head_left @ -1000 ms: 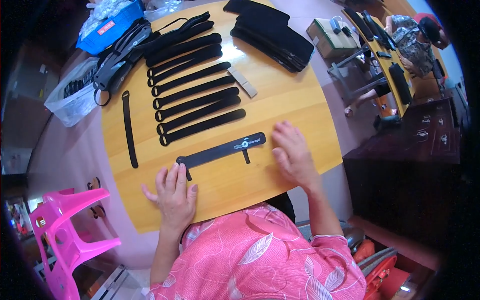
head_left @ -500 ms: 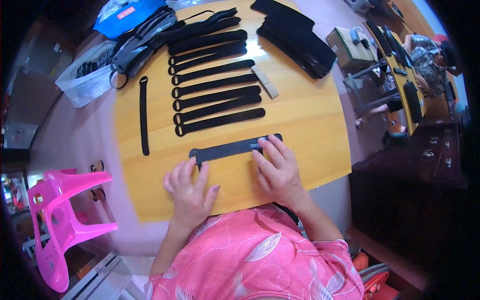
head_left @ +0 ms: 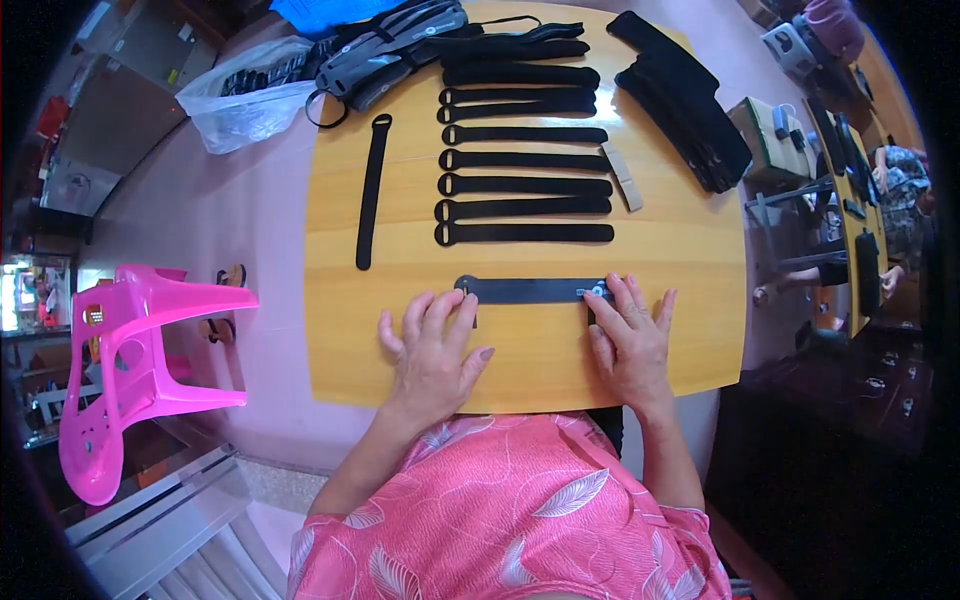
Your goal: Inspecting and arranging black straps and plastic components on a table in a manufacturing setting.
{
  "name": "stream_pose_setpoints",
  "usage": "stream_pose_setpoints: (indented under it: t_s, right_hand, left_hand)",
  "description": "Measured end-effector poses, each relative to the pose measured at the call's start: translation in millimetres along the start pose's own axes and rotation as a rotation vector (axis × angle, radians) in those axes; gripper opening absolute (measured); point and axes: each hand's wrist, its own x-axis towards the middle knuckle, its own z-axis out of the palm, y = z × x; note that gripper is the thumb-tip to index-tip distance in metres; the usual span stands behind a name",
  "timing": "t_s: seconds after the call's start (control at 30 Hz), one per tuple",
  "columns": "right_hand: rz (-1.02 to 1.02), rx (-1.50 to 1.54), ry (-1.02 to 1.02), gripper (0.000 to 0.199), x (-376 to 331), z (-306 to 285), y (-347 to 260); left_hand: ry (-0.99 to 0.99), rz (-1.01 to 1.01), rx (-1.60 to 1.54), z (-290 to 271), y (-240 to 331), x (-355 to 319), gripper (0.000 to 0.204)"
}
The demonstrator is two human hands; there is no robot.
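Black strap (head_left: pixel 530 290) lies flat across near part of wooden bench (head_left: pixel 700 330), running left to right. Left hand (head_left: pixel 432 345) flat, fingers spread, fingertips pressing strap's left end; grasps nothing. Right hand (head_left: pixel 630 335) likewise flat, fingertips on strap's right end by small metal fitting. Beyond: row of parallel black straps (head_left: pixel 525 185), one single strap (head_left: pixel 371 190) lying lengthwise at left. Pink plastic chair (head_left: pixel 130 350) on floor, left of bench.
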Motion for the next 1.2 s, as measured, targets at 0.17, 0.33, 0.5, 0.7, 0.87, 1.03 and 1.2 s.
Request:
stream_pose_setpoints:
  t_s: [0.17,0.33,0.5,0.7,0.87,1.03,1.2]
  right_hand:
    - [0.0,0.022,-0.029,0.042,-2,-4,-2]
    - [-0.009,0.119,0.0,0.043,-4,-11,-9]
    - [-0.102,0.053,0.053,0.04,1,-12,-26]
    - [-0.235,0.098,-0.055,0.045,21,4,-61]
    - [-0.064,0.105,-0.01,0.051,14,14,-33]
    - [0.29,0.94,0.197,0.037,14,14,9]
    - [0.376,1.894,0.145,0.042,14,3,48]
  left_hand:
    - [0.02,0.057,-0.086,-5,-9,-1,0.053]
    - [0.149,0.021,-0.441,-2,-41,-13,0.043]
    - [0.244,0.018,-0.321,-10,-38,-10,0.041]
    - [0.154,0.261,-0.119,-10,11,8,0.048]
    - [0.028,0.169,-0.007,2,-2,1,0.055]
    - [0.001,0.178,-0.069,1,-8,1,0.051]
    - [0.138,0.191,-0.258,3,-36,8,0.043]
